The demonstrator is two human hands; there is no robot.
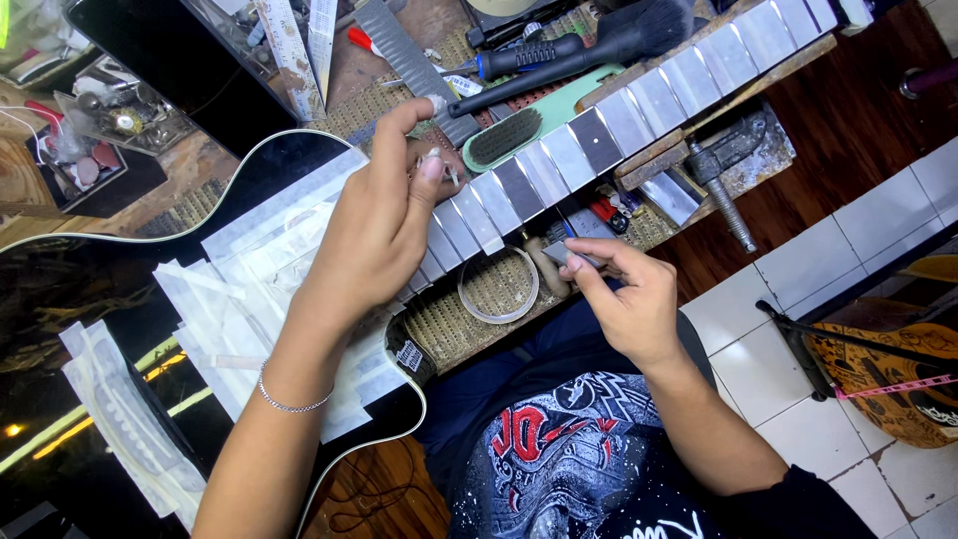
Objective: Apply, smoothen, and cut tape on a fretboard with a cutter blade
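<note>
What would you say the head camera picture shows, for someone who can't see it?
A left hand rests on a black guitar's tape-covered neck while the right hand pinches a small grey flat piece. A clear tape ring lies between them on the cluttered workbench.

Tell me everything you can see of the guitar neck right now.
The guitar neck runs diagonally from the glossy black guitar body toward the upper right. Pale tape strips cover the dark fingerboard, leaving thin gaps between them. It rests on a wooden block over the bench. The left hand lies on it near the body; the right hand is just below it, pinching a small flat piece.
</note>
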